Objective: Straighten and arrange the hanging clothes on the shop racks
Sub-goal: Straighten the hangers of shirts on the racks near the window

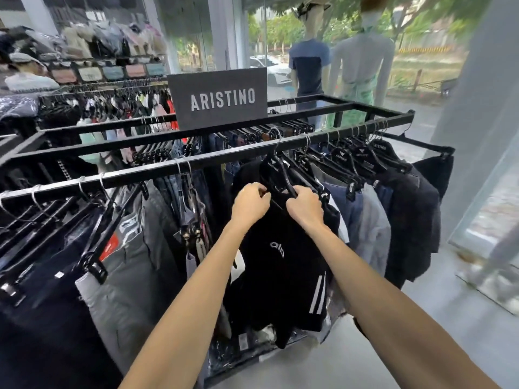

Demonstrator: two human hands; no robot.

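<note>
At frame centre, a black white-striped garment (280, 265) is hung on a black hanger (271, 165) from the rack's front rail (157, 172). Its top edge is gripped by the left hand (250, 204) and right hand (305, 206), fingers curled, side by side.

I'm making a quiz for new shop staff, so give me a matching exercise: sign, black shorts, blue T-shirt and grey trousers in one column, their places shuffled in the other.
1. sign
2. black shorts
3. blue T-shirt
4. grey trousers

A. worn by a mannequin
B. hanging left of the shorts
C. standing on top of the rack
D. gripped by the left hand and right hand

Pairs: 1-C, 2-D, 3-A, 4-B.
</note>
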